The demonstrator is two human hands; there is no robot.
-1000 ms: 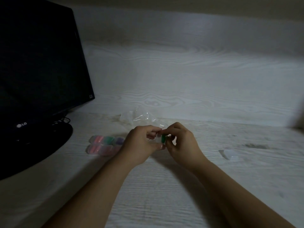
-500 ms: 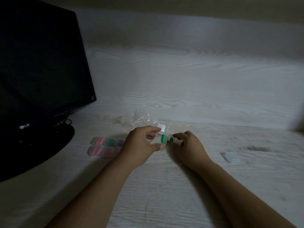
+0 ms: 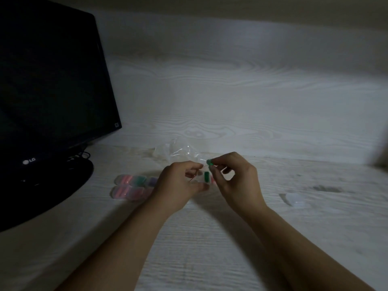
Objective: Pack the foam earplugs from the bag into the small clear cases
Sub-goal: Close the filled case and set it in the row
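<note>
- The left hand (image 3: 178,181) holds a small clear plastic case (image 3: 204,177) lifted off the pale wood-grain counter (image 3: 210,248), its fingers curled round it; one green foam earplug already stands upright inside, with a hint of pink beside it
- The right hand (image 3: 237,181) pinches a second green foam earplug (image 3: 209,162) between thumb and forefinger, just above the case at its 12 o'clock; its other fingers are loosely curled
- The crumpled clear plastic bag (image 3: 178,151) lies on the counter at 11 o'clock from the hands, close behind them; I cannot tell what is left in it
- A cluster of filled clear cases with pink, green and purple plugs (image 3: 132,185) sits at 9 o'clock from the left hand, near the black monitor (image 3: 52,91); a lone clear plastic piece (image 3: 295,199), perhaps a lid or spare case, lies well apart at 3 o'clock
- Handling, as I judge it: the plug is very light and soft; it squashes under a pinch and springs back, so take it at mid-body, gently, and feed it in end first beside the other
- The case looks stiff, slick and light; hold it by its side walls, mouth up, or it may tip and spill
</note>
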